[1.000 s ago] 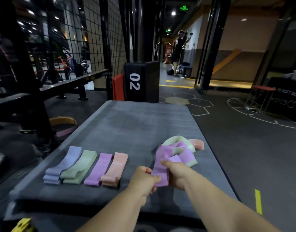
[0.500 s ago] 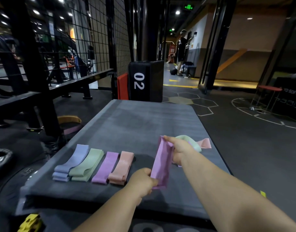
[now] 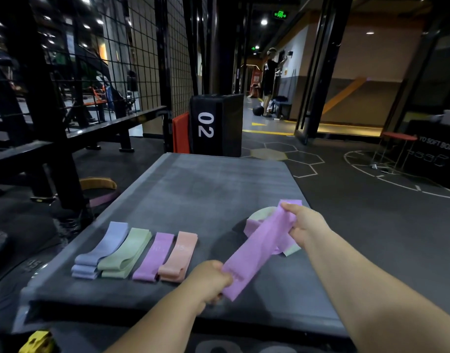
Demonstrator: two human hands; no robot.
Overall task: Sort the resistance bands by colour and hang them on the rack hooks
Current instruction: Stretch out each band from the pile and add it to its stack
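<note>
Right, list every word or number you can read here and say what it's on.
"02": tall black box ahead.
"YO SOFT BOX": black box at far right, start not visible.
Green ceiling sign: too blurred to read.
Prints on laid-out purple band and pink band: too blurred.
Marking on weight plate at left: blurred.

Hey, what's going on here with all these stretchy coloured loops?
A person is sorting resistance bands on a grey mat. The left hand and the right hand each grip one end of a purple band, held taut above the mat. Laid in a row are a blue pile, a green pile, a purple pile and a pink pile. A small unsorted heap lies under the right hand.
</note>
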